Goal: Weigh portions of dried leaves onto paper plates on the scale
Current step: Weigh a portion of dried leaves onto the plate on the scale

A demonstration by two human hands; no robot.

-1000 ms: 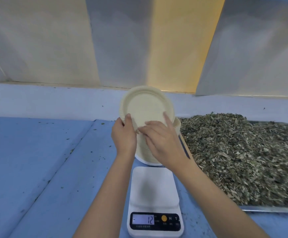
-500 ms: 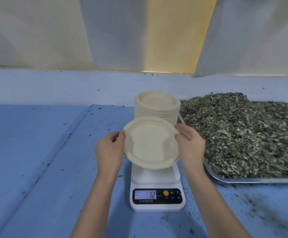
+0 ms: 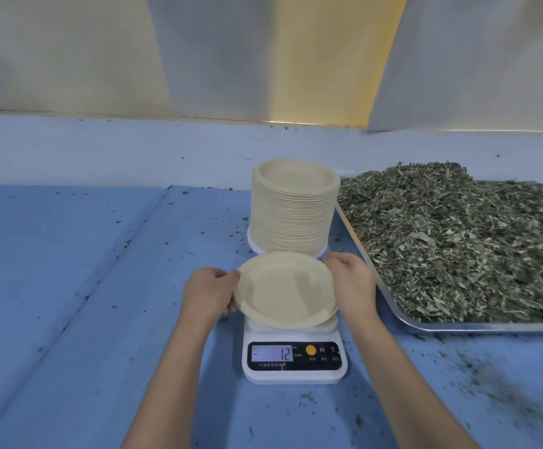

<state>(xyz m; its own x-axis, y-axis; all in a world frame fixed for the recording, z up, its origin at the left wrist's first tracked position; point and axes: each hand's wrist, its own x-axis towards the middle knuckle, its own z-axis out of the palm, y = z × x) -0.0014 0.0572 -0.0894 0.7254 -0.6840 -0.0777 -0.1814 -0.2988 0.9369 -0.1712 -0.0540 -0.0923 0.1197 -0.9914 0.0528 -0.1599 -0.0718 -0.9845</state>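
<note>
Left hand (image 3: 210, 294) and right hand (image 3: 351, 283), fingers curled gripping paper plate (image 3: 284, 290) rims, above scale (image 3: 294, 361)

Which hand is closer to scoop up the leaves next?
Probably the right hand: the tray of dried leaves lies just beside it, while the left hand sits across the paper plate, farther away.

A second ago I had the paper plate (image 3: 284, 290) tipped up above the stack (image 3: 292, 215), my right hand (image 3: 352, 283) spread across its face. I have since brought it down and towards me. It is now nearly flat, low over the scale (image 3: 296, 374), with my left hand (image 3: 208, 291) and right hand gripping opposite rims.
</note>
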